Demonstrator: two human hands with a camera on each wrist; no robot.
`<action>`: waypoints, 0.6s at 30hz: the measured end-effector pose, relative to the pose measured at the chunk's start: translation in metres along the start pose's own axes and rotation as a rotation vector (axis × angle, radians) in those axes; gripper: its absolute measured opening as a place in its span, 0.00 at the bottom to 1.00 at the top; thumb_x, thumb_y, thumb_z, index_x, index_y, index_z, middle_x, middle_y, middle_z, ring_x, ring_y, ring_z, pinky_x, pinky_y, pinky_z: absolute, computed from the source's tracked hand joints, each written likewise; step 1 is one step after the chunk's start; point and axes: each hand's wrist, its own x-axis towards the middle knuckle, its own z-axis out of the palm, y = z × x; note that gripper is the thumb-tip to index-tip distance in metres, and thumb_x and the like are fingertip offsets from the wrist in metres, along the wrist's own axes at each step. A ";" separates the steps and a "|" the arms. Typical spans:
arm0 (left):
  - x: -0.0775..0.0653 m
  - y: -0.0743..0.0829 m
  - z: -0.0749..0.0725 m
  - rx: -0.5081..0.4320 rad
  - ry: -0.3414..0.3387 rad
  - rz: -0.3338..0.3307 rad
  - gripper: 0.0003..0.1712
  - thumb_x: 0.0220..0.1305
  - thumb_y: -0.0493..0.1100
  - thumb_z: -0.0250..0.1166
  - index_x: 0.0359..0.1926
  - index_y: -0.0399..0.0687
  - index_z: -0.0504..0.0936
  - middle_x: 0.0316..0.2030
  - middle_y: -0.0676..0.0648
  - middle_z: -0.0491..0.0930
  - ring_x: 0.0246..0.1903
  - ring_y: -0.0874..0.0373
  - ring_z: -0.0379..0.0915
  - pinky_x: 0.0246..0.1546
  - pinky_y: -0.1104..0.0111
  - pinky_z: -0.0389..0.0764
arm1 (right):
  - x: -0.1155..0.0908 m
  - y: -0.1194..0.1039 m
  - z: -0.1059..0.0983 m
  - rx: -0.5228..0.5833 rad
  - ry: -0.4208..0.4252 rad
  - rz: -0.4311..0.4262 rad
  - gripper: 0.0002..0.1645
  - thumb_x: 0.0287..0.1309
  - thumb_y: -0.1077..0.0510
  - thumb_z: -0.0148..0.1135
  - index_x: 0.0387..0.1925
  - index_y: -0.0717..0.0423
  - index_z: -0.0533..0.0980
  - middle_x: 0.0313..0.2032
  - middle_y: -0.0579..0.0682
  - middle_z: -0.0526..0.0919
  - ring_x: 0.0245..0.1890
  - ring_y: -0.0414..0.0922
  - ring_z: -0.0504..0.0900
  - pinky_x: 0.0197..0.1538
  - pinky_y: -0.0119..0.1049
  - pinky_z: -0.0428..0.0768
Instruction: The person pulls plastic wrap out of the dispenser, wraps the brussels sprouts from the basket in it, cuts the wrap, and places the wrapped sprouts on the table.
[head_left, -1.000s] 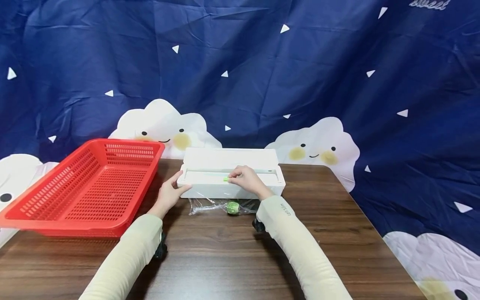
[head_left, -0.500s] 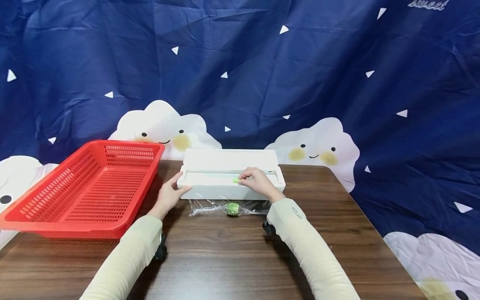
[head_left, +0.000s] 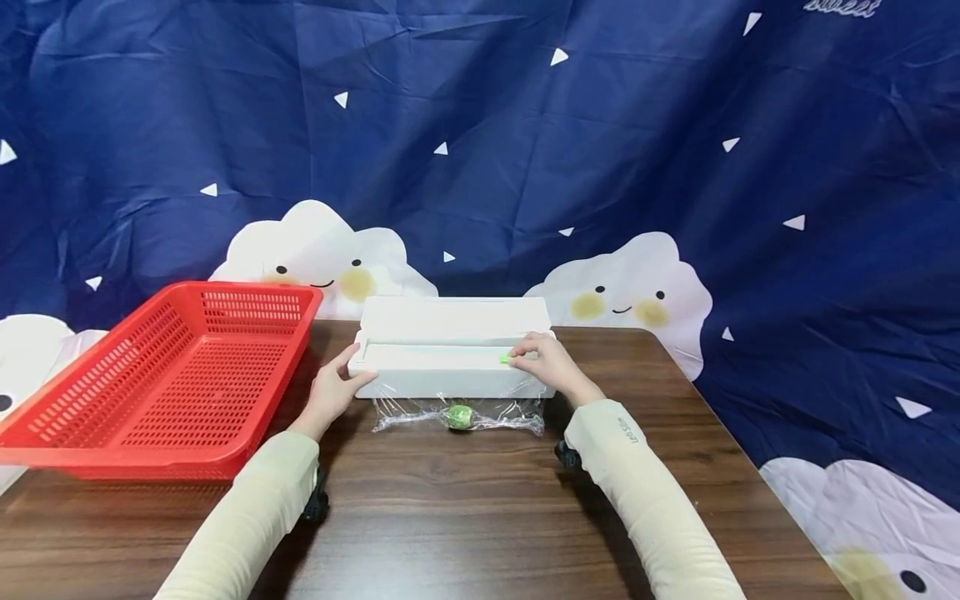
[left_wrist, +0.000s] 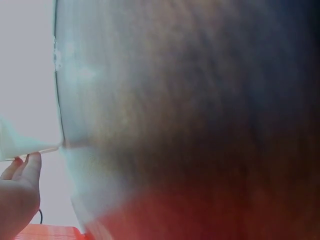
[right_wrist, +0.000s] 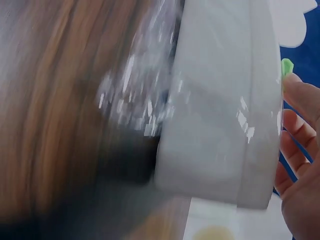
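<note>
A long white cling film dispenser box (head_left: 450,383) lies on the table with its lid (head_left: 456,318) raised. At its left end, my left hand (head_left: 330,396) grips the corner, thumb on the front. My right hand (head_left: 553,367) pinches a small bright green slide cutter (head_left: 506,359) on the box's front top edge, near the right end. The right wrist view also has that cutter (right_wrist: 286,66) at the fingertips. Clear cling film (head_left: 498,415) hangs over the front onto the table. A round green object (head_left: 460,417) lies at the film; its kind is unclear.
To the left stands a red perforated plastic basket (head_left: 187,379), close to my left forearm. Brown wood-grain tabletop (head_left: 435,517) lies between my forearms and in front of the box. Behind the table hangs a dark blue cloth (head_left: 450,100) with clouds and triangles.
My right hand has slid rightward along the box edge with the green slide cutter, from the middle to near the right end. The left hand stays at the box's left end.
</note>
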 end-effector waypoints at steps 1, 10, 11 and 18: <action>0.000 0.000 0.000 -0.001 -0.003 0.001 0.39 0.55 0.45 0.68 0.66 0.44 0.63 0.58 0.34 0.67 0.53 0.49 0.64 0.50 0.60 0.67 | -0.003 0.003 -0.003 -0.013 0.008 0.004 0.03 0.49 0.62 0.67 0.29 0.58 0.82 0.30 0.47 0.78 0.38 0.48 0.72 0.45 0.43 0.68; -0.002 0.002 0.002 0.014 -0.009 0.007 0.39 0.55 0.45 0.68 0.66 0.44 0.62 0.57 0.33 0.67 0.51 0.48 0.65 0.48 0.61 0.68 | -0.021 0.022 -0.023 -0.053 0.038 0.030 0.05 0.49 0.61 0.67 0.30 0.58 0.83 0.32 0.48 0.77 0.37 0.51 0.69 0.41 0.44 0.65; -0.002 0.002 0.002 0.014 -0.007 0.007 0.39 0.55 0.45 0.68 0.66 0.44 0.62 0.57 0.33 0.68 0.50 0.49 0.65 0.47 0.61 0.68 | -0.023 0.024 -0.025 -0.044 0.043 0.036 0.05 0.49 0.62 0.67 0.30 0.58 0.82 0.31 0.48 0.77 0.37 0.52 0.69 0.40 0.43 0.66; -0.001 0.001 0.003 0.023 0.005 0.009 0.39 0.55 0.46 0.68 0.66 0.44 0.63 0.56 0.34 0.69 0.50 0.49 0.66 0.47 0.61 0.68 | -0.033 0.035 -0.035 -0.011 0.080 0.042 0.06 0.48 0.64 0.68 0.31 0.61 0.82 0.32 0.50 0.77 0.36 0.49 0.72 0.40 0.43 0.69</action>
